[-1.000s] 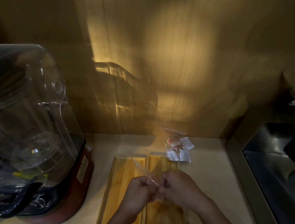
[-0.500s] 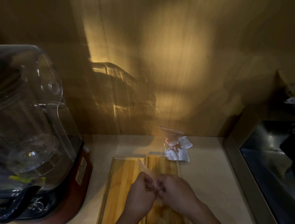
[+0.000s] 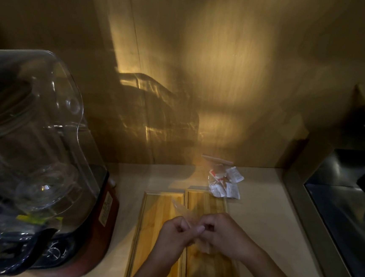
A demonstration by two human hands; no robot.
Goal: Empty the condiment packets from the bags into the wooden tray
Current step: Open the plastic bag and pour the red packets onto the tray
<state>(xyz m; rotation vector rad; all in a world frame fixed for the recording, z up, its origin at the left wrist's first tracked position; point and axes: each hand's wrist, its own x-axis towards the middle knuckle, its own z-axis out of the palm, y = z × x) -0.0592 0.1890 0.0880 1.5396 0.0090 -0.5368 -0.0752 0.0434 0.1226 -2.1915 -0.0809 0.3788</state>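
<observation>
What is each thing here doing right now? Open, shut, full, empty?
Left hand: pinching the clear bag.
Right hand: pinching the same bag.
Clear bag: held over the tray; contents too hard to see.
Wooden tray: two compartments, no packets visible inside.
Bag of packets: full, lying on the counter behind the tray.
Blender: clear cover down, jar looks empty.

The setting is a kitchen or food-service prep area. A blender [image 3: 42, 170] with a clear sound enclosure and red base stands on a beige bench [image 3: 263, 211]. A stainless-steel sink [image 3: 346, 219] is set into the bench at the right. Wood-grain wall panelling [image 3: 205, 63] backs the bench.
</observation>
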